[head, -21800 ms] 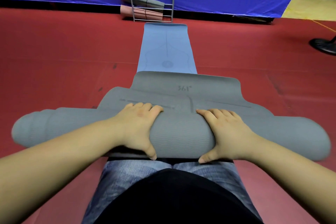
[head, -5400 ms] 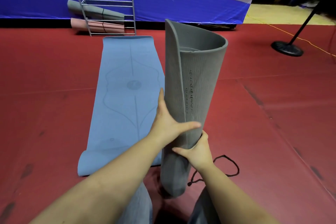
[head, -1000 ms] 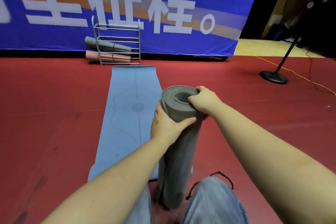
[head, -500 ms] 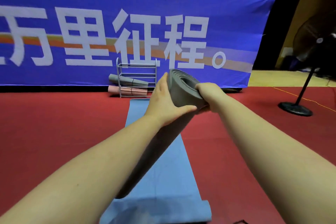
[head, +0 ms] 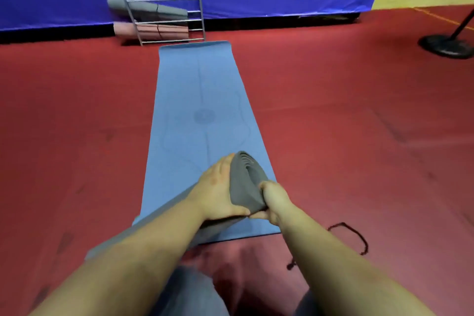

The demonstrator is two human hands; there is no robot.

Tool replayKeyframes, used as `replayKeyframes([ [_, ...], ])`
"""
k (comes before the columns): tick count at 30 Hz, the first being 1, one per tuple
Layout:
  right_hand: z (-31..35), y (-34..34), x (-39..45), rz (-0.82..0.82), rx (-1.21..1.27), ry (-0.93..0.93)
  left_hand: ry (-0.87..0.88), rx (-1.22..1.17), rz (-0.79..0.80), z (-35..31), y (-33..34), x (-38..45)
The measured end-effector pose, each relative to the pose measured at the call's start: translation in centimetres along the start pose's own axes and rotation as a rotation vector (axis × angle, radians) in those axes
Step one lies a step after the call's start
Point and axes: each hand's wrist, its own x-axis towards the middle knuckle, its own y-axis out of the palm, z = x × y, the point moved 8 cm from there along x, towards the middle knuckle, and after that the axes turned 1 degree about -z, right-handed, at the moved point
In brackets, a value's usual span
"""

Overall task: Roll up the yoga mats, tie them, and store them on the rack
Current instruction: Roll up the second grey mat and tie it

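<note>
On the metal wire rack (head: 164, 0) lie grey (head: 151, 9) and pink rolled mats (head: 151, 30); my left hand (head: 218, 191) and right hand (head: 275, 201) both grip the rolled dark-grey yoga mat (head: 245, 185).

Dim, even indoor light; no glare, no hard shadows. Whole frame soft with motion blur. Wide-angle bowing at edges. Near forearms blurred most.
</note>
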Motion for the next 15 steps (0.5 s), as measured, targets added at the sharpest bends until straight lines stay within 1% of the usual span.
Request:
replayKeyframes([
  [3,-2.9,-2.4,4.0,-0.015,-0.034,0.068,-0.011,0.018,0.069,1.1,5.5,2.6],
  [5,-4.0,-3.9,6.1,0.005,-0.09,0.108,-0.014,0.053,0.114,1.0,8.5,4.4],
  [7,-4.7,-5.5,7.8,0.033,-0.165,0.138,-0.031,0.094,0.148,0.9,11.3,6.1],
  [10,-6.5,-8.2,10.8,0.044,-0.309,0.161,-0.034,0.166,0.156,0.5,15.4,8.0],
  [13,-8.9,-11.6,14.3,-0.027,-0.459,0.109,-0.042,0.227,0.189,0.3,19.8,9.4],
  [15,-10.3,-14.4,15.7,-0.118,-0.549,0.088,-0.044,0.268,0.223,0.1,22.5,9.9],
])
